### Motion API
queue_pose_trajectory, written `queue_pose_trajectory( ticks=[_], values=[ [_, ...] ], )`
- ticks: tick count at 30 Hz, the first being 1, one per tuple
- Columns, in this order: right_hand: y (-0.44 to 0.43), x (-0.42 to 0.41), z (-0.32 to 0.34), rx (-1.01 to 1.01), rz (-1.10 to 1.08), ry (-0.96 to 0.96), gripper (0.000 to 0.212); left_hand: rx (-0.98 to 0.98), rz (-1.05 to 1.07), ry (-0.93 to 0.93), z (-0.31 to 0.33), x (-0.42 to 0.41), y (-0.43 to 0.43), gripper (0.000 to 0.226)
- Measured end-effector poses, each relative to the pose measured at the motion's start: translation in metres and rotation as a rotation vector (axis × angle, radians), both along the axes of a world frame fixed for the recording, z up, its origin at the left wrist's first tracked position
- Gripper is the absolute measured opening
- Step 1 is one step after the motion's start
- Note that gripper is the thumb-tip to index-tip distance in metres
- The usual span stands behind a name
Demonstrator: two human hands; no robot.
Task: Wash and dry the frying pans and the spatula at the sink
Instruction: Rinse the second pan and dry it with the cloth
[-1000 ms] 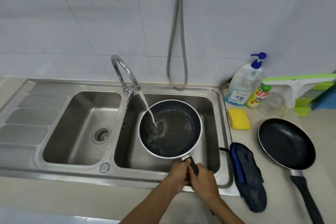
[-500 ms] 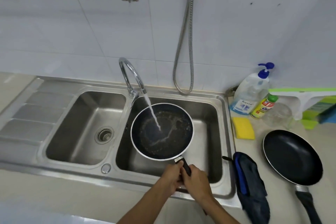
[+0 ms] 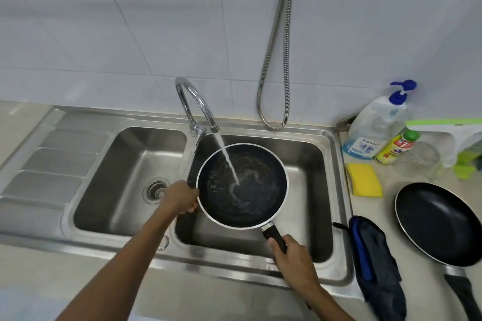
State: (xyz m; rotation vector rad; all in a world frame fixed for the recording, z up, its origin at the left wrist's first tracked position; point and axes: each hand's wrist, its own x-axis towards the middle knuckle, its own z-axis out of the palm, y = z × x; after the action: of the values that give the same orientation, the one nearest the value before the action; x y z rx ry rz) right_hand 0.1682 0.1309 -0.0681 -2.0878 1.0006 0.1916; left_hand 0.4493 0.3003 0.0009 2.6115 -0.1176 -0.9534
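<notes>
A brushed, matt steel sink (image 3: 336, 190) and a glossy chrome tap (image 3: 194, 101) surround a wet dark non-stick pan (image 3: 242, 187) with a shiny metal rim; the sponge (image 3: 363, 183) at right looks matt and porous.

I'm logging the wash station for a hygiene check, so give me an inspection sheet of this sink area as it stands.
Surface: steel double sink with the counter to its right; the tap runs into the right basin.
Job's things: wet pan held over the right basin under the stream; second pan on the counter; spatula not seen.
Clutter: yellow sponge, dark cloth, pump bottle, small yellow bottle, clear jar, all on the counter.
Hands: left hand grips the wet pan's rim; right hand grips its handle.
Cables: nothing seen; a metal hose hangs on the wall.
Surroundings: white tiled wall.
</notes>
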Motion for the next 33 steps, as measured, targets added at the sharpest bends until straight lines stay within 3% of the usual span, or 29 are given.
queue_pose_trajectory(
  ticks=[4,7,10,12,18,21,25,28,33],
  values=[
    [-0.009,0.0,0.0,-0.107,0.006,0.031,0.04,-0.18,0.173,-0.156,-0.023,0.068,-0.01,0.042],
    [-0.019,-0.001,0.002,-0.242,0.014,0.049,0.041,-0.301,0.291,-0.119,-0.052,0.097,-0.017,0.061],
    [-0.028,-0.002,0.007,-0.329,0.014,0.109,0.036,-0.485,0.414,0.01,-0.05,0.099,-0.032,0.027],
    [-0.033,-0.003,0.008,-0.369,0.008,0.13,0.035,-0.592,0.48,0.056,-0.049,0.104,-0.04,0.022],
    [-0.037,-0.003,0.02,-0.505,0.005,0.188,0.034,-0.632,0.595,-0.134,-0.052,0.119,-0.051,0.015],
    [-0.035,0.001,0.023,-0.523,-0.015,0.176,0.029,-0.72,0.622,-0.191,-0.038,0.129,-0.055,0.014],
    [-0.037,-0.001,0.017,-0.539,-0.021,0.146,0.025,-0.824,0.66,-0.184,-0.012,0.135,-0.074,0.048],
    [-0.04,-0.005,0.016,-0.532,-0.027,0.155,0.025,-0.906,0.642,-0.168,-0.003,0.129,-0.09,0.043],
    [-0.043,-0.006,0.017,-0.535,-0.031,0.138,0.024,-0.876,0.546,-0.198,-0.002,0.124,-0.096,0.03]
  ],
)
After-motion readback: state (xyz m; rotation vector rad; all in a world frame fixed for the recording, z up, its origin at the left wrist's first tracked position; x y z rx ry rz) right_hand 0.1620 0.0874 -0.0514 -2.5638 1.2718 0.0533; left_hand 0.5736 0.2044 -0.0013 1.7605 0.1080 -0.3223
